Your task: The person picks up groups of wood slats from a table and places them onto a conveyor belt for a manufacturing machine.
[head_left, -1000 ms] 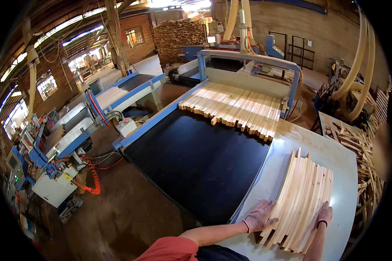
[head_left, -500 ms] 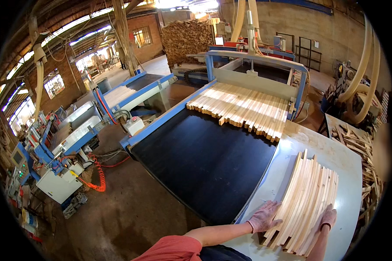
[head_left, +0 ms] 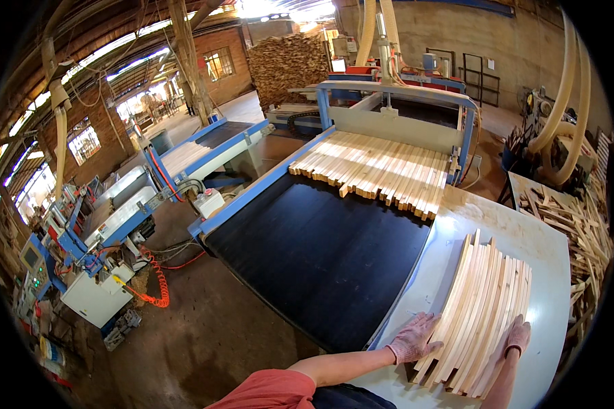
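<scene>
A bundle of pale wooden strips [head_left: 481,310] lies side by side on a light grey table [head_left: 539,249], its ends uneven. Against its left edge rests my left hand [head_left: 415,339] in a knitted work glove, fingers stretched out and touching the outer strips. My right hand [head_left: 518,335], gloved too, lies along the right edge with fingers extended. The strips sit between both hands. Beyond, a row of similar strips [head_left: 375,170] lies across the black conveyor belt [head_left: 320,238], one strip jutting out toward me.
A blue machine frame [head_left: 399,88] spans the belt's far end. To the right is a heap of scrap wood [head_left: 580,238]. A second conveyor [head_left: 218,136] and a machine with a coiled orange hose [head_left: 158,286] stand left. Stacked wood [head_left: 286,68] rises behind.
The view has shifted very slightly. Both hands stay at the sides of the wooden strips, and the strips on the belt look the same.
</scene>
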Available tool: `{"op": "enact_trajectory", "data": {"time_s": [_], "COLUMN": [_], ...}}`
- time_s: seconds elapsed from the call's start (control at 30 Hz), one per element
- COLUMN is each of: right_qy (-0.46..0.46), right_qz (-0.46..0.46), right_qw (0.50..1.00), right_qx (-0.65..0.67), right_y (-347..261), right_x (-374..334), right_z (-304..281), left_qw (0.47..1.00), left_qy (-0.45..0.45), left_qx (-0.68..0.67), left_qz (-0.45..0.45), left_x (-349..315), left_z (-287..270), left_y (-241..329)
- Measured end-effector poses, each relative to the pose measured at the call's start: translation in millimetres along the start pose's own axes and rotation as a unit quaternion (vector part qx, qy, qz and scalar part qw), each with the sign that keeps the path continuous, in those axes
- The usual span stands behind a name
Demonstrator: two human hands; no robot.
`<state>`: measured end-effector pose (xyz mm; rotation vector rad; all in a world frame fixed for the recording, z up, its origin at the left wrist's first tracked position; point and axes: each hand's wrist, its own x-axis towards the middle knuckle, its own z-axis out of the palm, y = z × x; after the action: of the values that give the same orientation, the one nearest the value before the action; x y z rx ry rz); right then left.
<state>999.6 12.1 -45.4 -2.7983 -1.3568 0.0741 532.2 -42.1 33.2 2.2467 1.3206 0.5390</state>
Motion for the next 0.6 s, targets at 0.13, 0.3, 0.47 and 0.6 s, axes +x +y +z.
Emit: {"op": "enact_trajectory", "data": {"time_s": [0.13, 0.3, 0.47, 0.6], "right_qy": [0.023, 0.033, 0.066, 0.041], "right_qz": [0.034, 0.107, 0.109, 0.107], "right_qw": [0.993, 0.973, 0.965, 0.967], "right_qx": [0.111, 0.204, 0.230, 0.229], "right_y": [-13.8, -30.8, -29.1, -28.0], "right_x": [-21.8, -40.8, -41.0, -39.7], "right_z": [-28.7, -57.9, -46.4, -45.5], "left_qw": [1.000, 0.999, 1.000, 0.999], "left_qy": [0.017, 0.016, 0.017, 0.024], "left_qx": [0.010, 0.008, 0.006, 0.004], "left_qz": [0.021, 0.030, 0.026, 0.021], "left_x": [1.0, 0.6, -1.2, -4.3], "left_z": [4.2, -4.7, -2.1, 1.7], "left_y": [-3.6, 1.9, -0.1, -2.4]}}
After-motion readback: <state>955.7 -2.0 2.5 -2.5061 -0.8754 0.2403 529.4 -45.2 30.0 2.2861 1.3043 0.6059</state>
